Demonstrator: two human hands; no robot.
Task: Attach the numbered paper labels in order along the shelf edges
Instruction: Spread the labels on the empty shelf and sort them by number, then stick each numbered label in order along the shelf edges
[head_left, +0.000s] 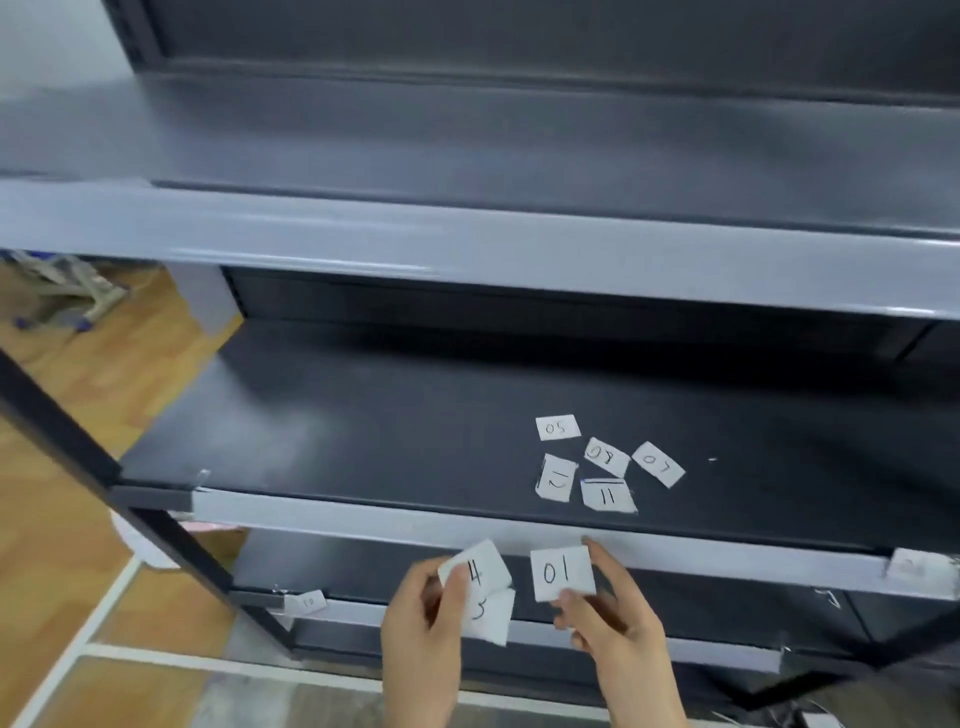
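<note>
Below the middle shelf edge (519, 525), the right hand (613, 618) pinches label 01 (562, 573) while the left hand (421, 629) grips labels 4 and 3 (485, 592), so sorting seems underway; next, press 01 onto the edge's left end.

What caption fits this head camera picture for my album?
Right hand holds label 01 by the shelf edge; left hand holds more.
</note>
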